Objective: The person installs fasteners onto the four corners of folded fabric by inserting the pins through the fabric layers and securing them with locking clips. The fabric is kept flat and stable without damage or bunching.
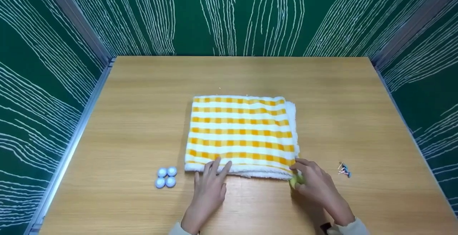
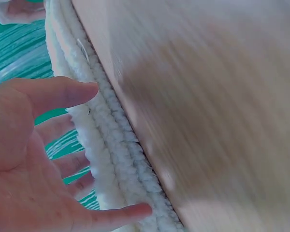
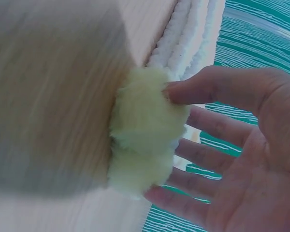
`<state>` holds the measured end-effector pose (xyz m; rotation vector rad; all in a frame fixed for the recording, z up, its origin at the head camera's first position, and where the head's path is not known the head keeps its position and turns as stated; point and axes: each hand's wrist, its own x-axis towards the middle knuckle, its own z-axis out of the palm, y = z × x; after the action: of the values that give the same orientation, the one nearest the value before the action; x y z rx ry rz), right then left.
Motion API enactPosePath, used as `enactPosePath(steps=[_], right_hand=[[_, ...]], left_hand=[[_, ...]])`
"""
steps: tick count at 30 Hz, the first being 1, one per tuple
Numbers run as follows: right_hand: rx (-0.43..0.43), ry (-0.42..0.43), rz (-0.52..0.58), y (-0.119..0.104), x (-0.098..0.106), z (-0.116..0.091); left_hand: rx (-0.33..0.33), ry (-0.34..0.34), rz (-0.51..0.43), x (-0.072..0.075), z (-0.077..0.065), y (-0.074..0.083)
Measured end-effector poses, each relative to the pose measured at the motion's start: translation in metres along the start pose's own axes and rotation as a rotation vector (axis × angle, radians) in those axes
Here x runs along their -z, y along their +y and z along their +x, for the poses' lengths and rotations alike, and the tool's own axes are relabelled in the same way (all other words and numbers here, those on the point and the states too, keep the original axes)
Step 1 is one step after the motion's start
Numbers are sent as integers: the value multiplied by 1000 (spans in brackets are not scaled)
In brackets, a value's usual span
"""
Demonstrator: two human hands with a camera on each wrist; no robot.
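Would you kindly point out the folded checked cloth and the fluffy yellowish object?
Folded checked cloth (image 1: 241, 132), head view: middle of its upper face.
Fluffy yellowish object (image 3: 147, 123), right wrist view: middle of its fuzzy surface.

A booth of some sort, lab-like by the look of it: green walls (image 1: 188, 20) on three sides, wavy white lines (image 1: 281, 9) running all over, metal corner posts (image 1: 77, 16), one broad wooden tabletop (image 1: 143, 95) between.

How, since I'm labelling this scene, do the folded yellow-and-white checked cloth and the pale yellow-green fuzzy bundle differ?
The folded yellow-and-white checked cloth is larger than the pale yellow-green fuzzy bundle. The cloth is patterned; the bundle looks plain. The cloth lies flat in layers, while the bundle is rounded and lumpy. Both show fluffy texture.
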<state>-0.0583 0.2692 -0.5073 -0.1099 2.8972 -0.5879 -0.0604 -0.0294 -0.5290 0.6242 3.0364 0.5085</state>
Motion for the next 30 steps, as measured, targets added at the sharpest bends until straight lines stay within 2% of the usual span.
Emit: enactPosePath(steps=[4,8,18,25,30], right_hand=[[-46,-21,2,-1,2,-5],[-50,-4,-1,-1,3,-10],[-75,3,33,3,-1,-20],[-67,72,63,5,-3,-22],[-80,70,76,7,-2,-19]], left_hand=[[-10,2,4,1,-3,3],[-15,2,10,0,-5,6],[18,-38,-19,-6,-12,10],[31,-62,-76,-7,-10,11],[23,-68,-83,-8,-7,10]])
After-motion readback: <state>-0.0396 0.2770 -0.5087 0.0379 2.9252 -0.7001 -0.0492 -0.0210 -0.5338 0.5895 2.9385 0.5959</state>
